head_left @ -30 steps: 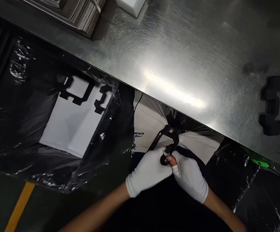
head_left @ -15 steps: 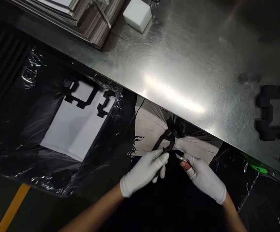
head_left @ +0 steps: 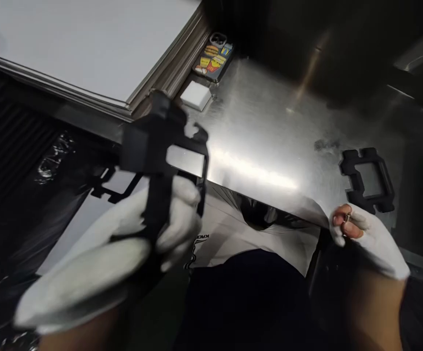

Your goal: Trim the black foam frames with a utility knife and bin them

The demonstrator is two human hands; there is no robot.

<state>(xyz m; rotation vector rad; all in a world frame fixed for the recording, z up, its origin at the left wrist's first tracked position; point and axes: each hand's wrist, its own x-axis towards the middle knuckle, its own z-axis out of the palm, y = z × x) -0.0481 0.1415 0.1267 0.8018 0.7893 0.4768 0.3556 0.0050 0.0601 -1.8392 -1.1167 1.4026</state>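
My left hand (head_left: 131, 243), in a white glove, grips a black plastic frame (head_left: 160, 146) and holds it up close to the camera, over the near edge of the steel table (head_left: 270, 131). My right hand (head_left: 365, 234), also gloved with bare fingertips, pinches a small metallic piece (head_left: 347, 218) at the table's edge. A second black frame (head_left: 367, 178) lies flat on the table just beyond my right hand.
A stack of white sheets (head_left: 87, 48) fills the table's far left. Beside the stack lie a phone in a colourful case (head_left: 213, 56) and a small white block (head_left: 196, 95). Black plastic-lined bins (head_left: 32, 161) sit below the table edge at left.
My left hand lifted the black frame from below the table edge up toward the camera. My right hand let go of the frame and moved right to the table's edge. The view tilted upward.
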